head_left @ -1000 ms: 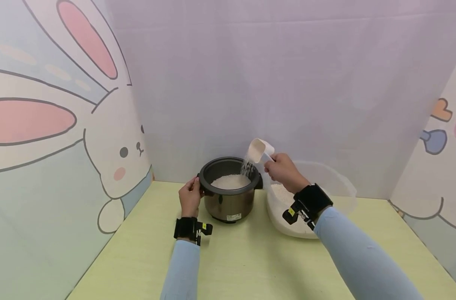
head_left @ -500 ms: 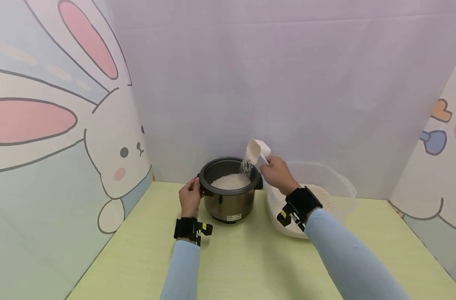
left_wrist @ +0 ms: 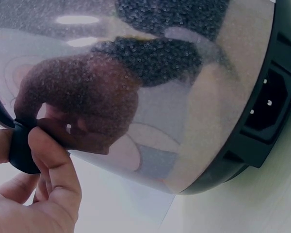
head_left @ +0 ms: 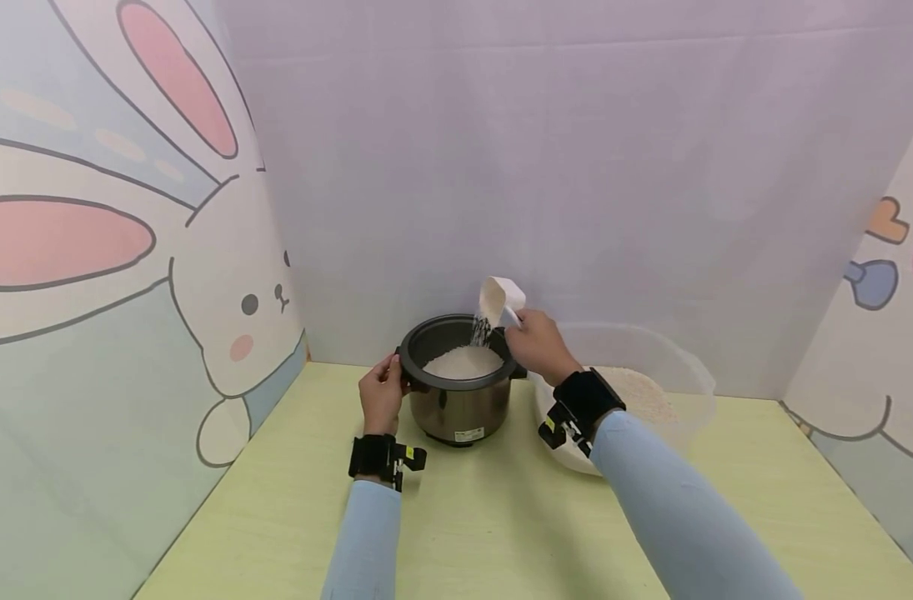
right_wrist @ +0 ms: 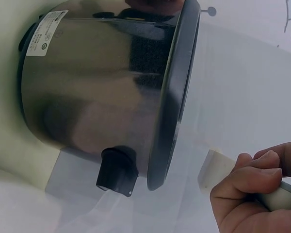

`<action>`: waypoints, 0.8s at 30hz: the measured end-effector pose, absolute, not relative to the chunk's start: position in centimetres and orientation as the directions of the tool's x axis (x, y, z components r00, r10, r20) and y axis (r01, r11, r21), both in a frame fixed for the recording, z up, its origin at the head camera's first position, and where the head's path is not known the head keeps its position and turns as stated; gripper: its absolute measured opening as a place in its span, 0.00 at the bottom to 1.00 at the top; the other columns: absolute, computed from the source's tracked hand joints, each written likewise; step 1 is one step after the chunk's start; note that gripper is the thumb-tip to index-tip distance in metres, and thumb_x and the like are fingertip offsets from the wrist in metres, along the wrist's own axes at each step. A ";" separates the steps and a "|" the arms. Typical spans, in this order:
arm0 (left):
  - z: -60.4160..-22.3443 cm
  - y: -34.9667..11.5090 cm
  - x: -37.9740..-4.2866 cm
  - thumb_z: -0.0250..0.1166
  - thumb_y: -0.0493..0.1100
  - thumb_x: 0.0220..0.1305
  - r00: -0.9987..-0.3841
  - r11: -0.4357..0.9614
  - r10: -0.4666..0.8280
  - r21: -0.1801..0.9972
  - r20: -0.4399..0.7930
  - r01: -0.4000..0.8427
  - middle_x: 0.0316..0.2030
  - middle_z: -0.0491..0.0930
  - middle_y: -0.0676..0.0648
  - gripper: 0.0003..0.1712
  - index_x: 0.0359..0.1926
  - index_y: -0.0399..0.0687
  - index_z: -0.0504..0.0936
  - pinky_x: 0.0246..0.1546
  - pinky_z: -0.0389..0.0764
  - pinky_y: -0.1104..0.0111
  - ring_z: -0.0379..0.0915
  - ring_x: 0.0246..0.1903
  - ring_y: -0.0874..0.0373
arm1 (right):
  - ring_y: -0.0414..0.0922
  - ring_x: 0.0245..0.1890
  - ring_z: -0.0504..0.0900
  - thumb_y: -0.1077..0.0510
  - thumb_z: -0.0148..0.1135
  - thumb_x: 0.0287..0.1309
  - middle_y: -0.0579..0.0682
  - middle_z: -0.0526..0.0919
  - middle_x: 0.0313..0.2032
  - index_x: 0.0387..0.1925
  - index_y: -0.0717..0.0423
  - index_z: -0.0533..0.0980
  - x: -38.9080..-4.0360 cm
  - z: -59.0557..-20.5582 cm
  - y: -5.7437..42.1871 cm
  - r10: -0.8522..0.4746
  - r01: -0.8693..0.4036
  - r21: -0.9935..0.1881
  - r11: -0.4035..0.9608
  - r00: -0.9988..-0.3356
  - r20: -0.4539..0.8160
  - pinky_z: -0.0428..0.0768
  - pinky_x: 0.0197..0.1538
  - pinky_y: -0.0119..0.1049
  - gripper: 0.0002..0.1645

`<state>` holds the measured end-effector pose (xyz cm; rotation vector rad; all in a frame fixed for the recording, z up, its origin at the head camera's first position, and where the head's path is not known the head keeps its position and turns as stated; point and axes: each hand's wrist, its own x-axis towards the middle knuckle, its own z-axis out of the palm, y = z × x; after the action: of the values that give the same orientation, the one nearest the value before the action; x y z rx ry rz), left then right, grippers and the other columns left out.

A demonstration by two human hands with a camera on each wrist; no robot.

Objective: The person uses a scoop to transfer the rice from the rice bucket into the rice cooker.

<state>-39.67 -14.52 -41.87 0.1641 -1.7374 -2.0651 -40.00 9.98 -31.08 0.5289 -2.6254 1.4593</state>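
Note:
A dark metallic rice cooker (head_left: pixel 459 410), lidless, stands upright on the table with white rice (head_left: pixel 464 363) inside. My left hand (head_left: pixel 381 396) grips its left side handle; in the left wrist view, the thumb and fingers pinch that black handle (left_wrist: pixel 22 148). Above the cooker's right rim, my right hand (head_left: pixel 540 343) holds a white measuring scoop (head_left: pixel 510 293) by its handle. The scoop is tipped left, mouth down, and grains stream from it into the pot. Curled fingers cover most of the scoop's handle in the right wrist view.
To the right of the cooker sits a translucent tub (head_left: pixel 572 458) with rice (head_left: pixel 639 396) in it, partly behind my right wrist. A pale curtain (head_left: pixel 396 208) hangs close behind both. The cooker's other black handle (right_wrist: pixel 117 172) faces the tub.
My right hand has moved left with the scoop, farther over the pot, while rice keeps falling. The left hand and the cooker have stayed put.

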 end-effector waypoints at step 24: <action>-43.6 -14.7 -41.1 0.57 0.48 0.62 -0.877 -0.115 -0.438 0.956 0.195 0.270 0.35 0.76 0.43 0.17 0.48 0.47 0.78 0.31 0.81 0.68 0.79 0.31 0.54 | 0.45 0.17 0.60 0.61 0.39 0.64 0.54 0.66 0.22 0.39 0.62 0.69 -39.4 -30.2 7.1 -0.319 -0.445 -0.699 0.560 -0.894 0.314 0.63 0.22 0.36 0.12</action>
<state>-41.12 -14.66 -43.61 0.1854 -1.7022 -2.0367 -39.36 7.08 -30.20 0.6513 -2.6385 1.2475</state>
